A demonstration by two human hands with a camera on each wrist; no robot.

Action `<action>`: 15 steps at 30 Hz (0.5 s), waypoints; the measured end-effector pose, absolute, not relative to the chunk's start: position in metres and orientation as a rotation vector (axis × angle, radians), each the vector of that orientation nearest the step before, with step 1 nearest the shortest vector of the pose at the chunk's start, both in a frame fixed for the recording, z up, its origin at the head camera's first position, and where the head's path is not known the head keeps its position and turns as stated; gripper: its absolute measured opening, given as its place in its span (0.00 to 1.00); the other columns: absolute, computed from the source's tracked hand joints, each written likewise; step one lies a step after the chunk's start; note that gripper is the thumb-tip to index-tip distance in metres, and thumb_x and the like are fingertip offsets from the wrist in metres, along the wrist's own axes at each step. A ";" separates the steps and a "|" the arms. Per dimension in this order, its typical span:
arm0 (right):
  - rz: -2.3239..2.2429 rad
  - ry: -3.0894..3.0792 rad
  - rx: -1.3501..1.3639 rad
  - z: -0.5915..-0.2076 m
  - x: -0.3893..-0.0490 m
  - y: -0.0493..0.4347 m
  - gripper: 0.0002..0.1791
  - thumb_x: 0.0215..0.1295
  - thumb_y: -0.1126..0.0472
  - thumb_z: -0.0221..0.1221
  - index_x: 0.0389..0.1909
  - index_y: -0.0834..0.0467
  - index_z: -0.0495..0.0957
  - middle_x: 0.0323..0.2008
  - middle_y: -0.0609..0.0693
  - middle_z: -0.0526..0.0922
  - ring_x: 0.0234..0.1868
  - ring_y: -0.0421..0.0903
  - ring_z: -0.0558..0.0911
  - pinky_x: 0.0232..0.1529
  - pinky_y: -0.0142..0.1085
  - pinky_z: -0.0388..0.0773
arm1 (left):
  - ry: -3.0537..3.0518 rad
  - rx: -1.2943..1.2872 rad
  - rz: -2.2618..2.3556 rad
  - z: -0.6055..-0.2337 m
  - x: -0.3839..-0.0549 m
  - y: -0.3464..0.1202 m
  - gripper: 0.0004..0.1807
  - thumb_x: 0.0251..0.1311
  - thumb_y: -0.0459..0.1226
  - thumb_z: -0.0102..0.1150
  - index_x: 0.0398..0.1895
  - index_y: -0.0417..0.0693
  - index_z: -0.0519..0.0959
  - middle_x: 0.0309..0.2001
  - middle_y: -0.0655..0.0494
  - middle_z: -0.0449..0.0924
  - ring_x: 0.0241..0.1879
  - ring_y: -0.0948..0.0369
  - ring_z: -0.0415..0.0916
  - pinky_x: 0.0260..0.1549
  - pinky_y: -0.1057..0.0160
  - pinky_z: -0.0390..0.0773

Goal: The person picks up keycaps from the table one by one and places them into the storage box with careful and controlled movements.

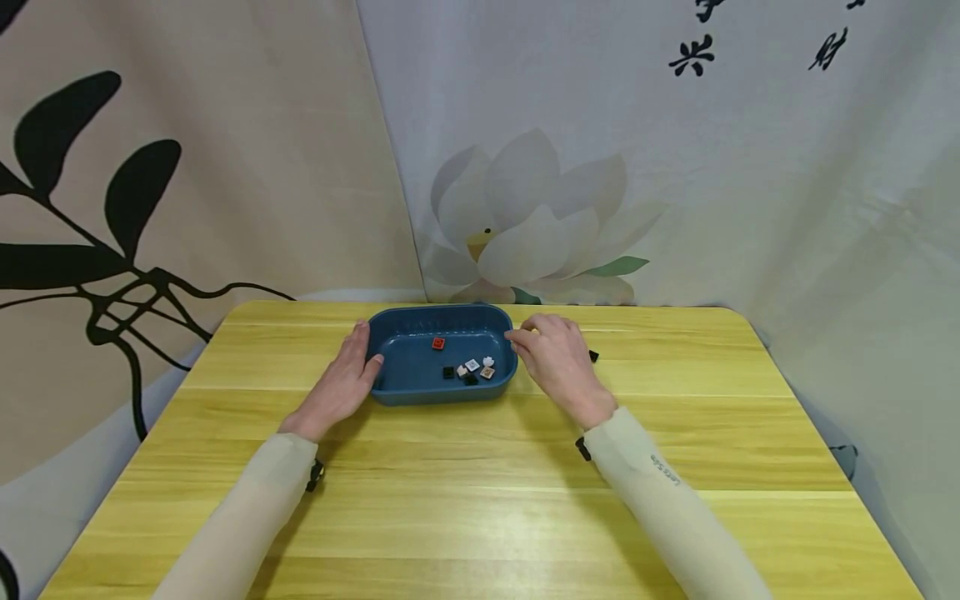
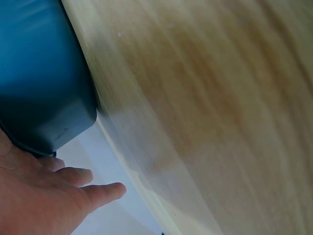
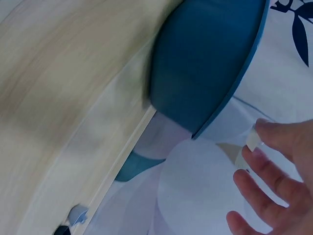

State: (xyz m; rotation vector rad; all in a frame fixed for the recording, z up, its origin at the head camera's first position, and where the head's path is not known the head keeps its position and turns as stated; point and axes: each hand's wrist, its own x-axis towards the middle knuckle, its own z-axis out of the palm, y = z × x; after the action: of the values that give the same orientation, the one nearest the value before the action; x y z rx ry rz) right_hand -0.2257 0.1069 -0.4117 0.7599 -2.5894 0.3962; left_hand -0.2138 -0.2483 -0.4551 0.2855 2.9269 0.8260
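A blue tray [image 1: 438, 397] with raised walls stands toward the back of the table. Inside it lie a red block [image 1: 438, 343], a black block [image 1: 447, 372] and several small white and dark pieces, among them a white block [image 1: 472, 365]. My left hand [image 1: 347, 375] rests against the tray's left end, fingers extended along the wall and thumb at the rim. Over at the right end, my right hand [image 1: 553, 358] is level with the rim. It pinches a small white piece [image 3: 253, 139] between thumb and index finger, the other fingers loosely bent.
On the wooden table [image 1: 465, 517], a black piece [image 1: 593, 356] lies just right of my right hand. The right wrist view shows a small grey-blue piece [image 3: 78, 214] beside a black one [image 3: 61, 230]. A printed curtain [image 1: 555, 167] hangs behind the table.
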 end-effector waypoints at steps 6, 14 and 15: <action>0.303 -2.604 0.844 -0.411 -0.225 0.094 0.10 0.71 0.59 0.67 0.49 0.49 0.91 0.46 0.49 0.86 0.54 0.54 0.81 0.60 0.54 0.75 | 2.928 0.286 0.826 -0.456 -0.214 -0.249 0.39 0.84 0.48 0.32 0.83 0.35 0.33 0.83 0.38 0.29 0.81 0.40 0.32 0.77 0.39 0.41; 0.278 -2.656 0.854 -0.413 -0.225 0.086 0.09 0.70 0.58 0.68 0.48 0.48 0.91 0.45 0.48 0.86 0.54 0.53 0.80 0.62 0.54 0.73 | 2.926 0.283 0.825 -0.456 -0.214 -0.248 0.39 0.84 0.48 0.32 0.83 0.36 0.33 0.83 0.39 0.28 0.81 0.39 0.32 0.77 0.39 0.41; 0.278 -2.660 0.853 -0.414 -0.225 0.086 0.09 0.70 0.58 0.68 0.48 0.48 0.92 0.44 0.48 0.86 0.54 0.53 0.80 0.62 0.54 0.73 | 2.926 0.283 0.827 -0.455 -0.214 -0.248 0.39 0.84 0.48 0.33 0.83 0.36 0.33 0.83 0.39 0.28 0.81 0.39 0.32 0.77 0.39 0.41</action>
State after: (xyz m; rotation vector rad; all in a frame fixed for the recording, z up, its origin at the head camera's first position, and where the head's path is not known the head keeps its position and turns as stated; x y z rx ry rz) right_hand -0.2253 0.0858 -0.4138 0.8530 -2.6598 0.2777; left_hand -0.2138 -0.2481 -0.4555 0.2826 2.9256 0.8266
